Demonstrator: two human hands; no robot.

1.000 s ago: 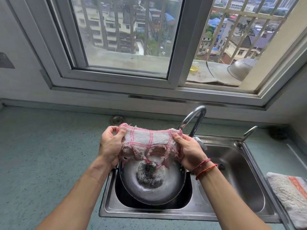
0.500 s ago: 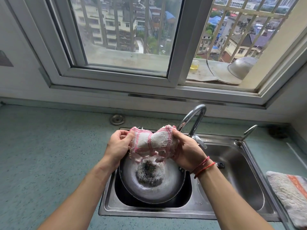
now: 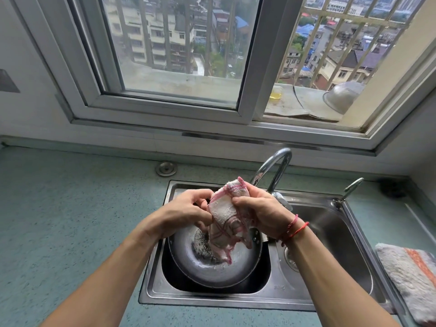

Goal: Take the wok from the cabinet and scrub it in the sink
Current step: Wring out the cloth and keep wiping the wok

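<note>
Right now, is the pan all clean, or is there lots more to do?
Not clean yet. Done: the wok is out and sits in the left basin of the sink. In hand: the left hand and right hand bunch up the pink-checked cloth just above it. Left to do: the scrubbing itself, since a dark burnt-looking patch covers the wok's bottom.

1. wok (image 3: 186, 260) in left basin of sink (image 3: 212, 299)
2. cloth (image 3: 226, 218) above wok, between left hand (image 3: 186, 213) and right hand (image 3: 259, 213)
3. tap (image 3: 276, 166) behind sink
4. towel (image 3: 410, 274) on counter (image 3: 70, 220), right of sink
5. bowl (image 3: 342, 96) on ledge (image 3: 295, 102) outside window (image 3: 250, 90)
</note>
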